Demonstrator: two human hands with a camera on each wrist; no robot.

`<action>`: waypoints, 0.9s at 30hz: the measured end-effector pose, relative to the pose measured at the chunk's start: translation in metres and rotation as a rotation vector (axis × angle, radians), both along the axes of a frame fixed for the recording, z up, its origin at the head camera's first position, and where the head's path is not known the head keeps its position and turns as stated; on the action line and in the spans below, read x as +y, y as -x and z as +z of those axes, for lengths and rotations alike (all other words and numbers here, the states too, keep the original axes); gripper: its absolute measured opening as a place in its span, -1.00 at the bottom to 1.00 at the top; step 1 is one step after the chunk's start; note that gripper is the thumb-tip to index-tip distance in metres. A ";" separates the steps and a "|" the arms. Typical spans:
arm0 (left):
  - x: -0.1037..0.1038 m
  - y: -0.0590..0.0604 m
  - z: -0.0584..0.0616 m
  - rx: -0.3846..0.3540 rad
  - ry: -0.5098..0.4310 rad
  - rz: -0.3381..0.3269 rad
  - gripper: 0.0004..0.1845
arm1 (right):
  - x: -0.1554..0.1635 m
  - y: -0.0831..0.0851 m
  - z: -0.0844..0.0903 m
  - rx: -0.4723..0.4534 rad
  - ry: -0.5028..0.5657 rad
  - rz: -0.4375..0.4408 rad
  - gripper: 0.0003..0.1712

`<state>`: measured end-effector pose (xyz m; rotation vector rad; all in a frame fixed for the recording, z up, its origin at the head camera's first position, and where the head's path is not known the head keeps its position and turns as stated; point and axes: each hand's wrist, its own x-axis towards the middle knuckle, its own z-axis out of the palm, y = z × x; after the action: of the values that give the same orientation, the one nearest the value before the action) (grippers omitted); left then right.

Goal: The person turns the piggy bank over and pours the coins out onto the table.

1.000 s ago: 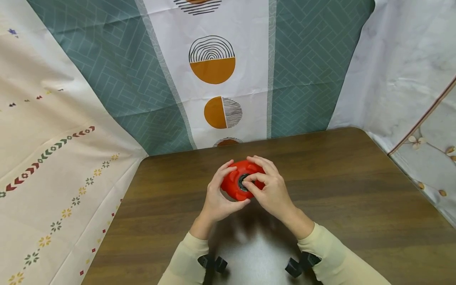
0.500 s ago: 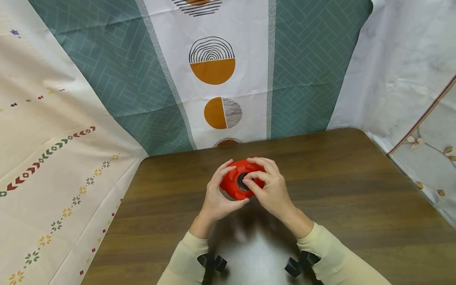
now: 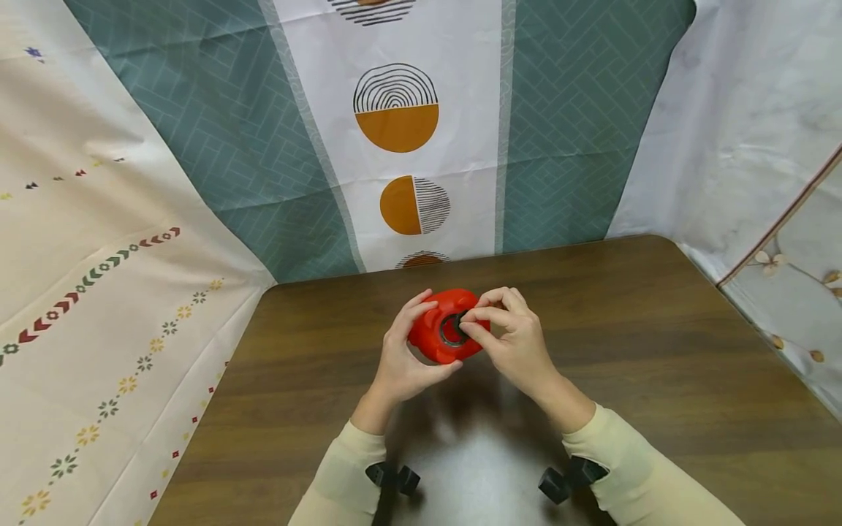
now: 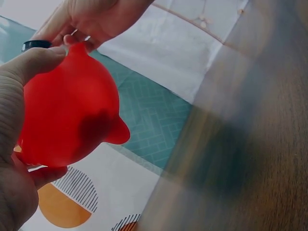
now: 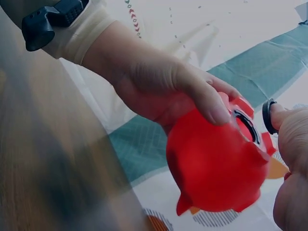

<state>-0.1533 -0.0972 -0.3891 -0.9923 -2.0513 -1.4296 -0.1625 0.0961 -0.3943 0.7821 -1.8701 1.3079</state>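
Observation:
A red rubber toy (image 3: 452,302) with small stubby legs is held just above the brown table (image 3: 658,329). My left hand (image 3: 430,337) grips its body, thumb underneath and fingers over the far side. A round dark-rimmed opening (image 3: 451,330) in the toy faces up. My right hand (image 3: 475,318) pinches a small black round cap (image 5: 267,115) between thumb and fingertips. The cap sits just off the opening (image 5: 245,126), apart from it. The left wrist view shows the toy's smooth underside (image 4: 72,110) and the cap (image 4: 36,44) above it.
Patterned cloths hang behind the table: teal and white with orange circles (image 3: 395,117) at the back, cream (image 3: 99,292) on the left, pale marbled (image 3: 743,131) on the right. Black wrist camera mounts (image 3: 392,478) (image 3: 566,478) sit on both sleeves.
My right fingers have drawn back from the toy's middle with the black cap pinched in them, uncovering the round opening. The left hand keeps its grip on the toy.

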 end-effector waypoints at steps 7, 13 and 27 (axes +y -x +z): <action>0.000 -0.002 0.001 -0.018 -0.004 -0.004 -0.21 | 0.026 0.002 -0.007 -0.101 0.010 -0.030 -0.83; 0.001 -0.003 0.003 -0.019 -0.003 -0.006 -0.21 | 0.050 0.001 -0.007 -0.118 0.004 -0.106 -0.81; 0.004 -0.002 0.000 -0.017 0.005 -0.008 -0.21 | 0.136 0.032 -0.055 -0.216 -0.221 -0.129 -0.80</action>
<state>-0.1514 -0.0932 -0.3887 -0.9944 -2.0660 -1.4430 -0.1946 0.2320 -0.4498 0.6371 -2.2266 1.1553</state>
